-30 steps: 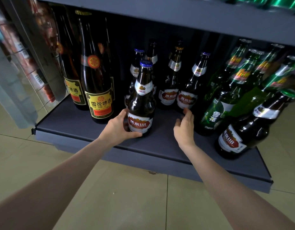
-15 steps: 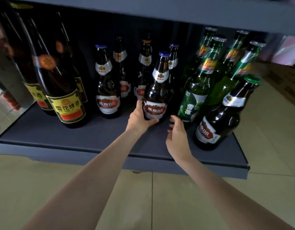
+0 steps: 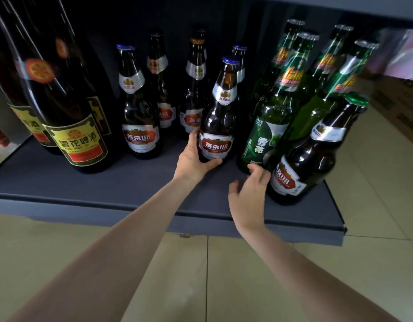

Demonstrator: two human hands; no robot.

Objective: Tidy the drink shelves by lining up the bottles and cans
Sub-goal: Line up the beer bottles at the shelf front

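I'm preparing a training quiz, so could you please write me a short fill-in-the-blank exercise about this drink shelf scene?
1. The left hand holds a brown bottle with a ____ cap.
2. The right hand holds ____.
3. The brown bottle at the shelf's right end has a ____ cap.
4. The big dark bottle at the left carries a ____ label with a red band.

Missing words: blue; nothing; green; yellow

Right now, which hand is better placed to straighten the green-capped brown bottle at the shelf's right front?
Probably right: the right hand hovers open beside that green-capped brown bottle; the left hand grips a blue-capped bottle.
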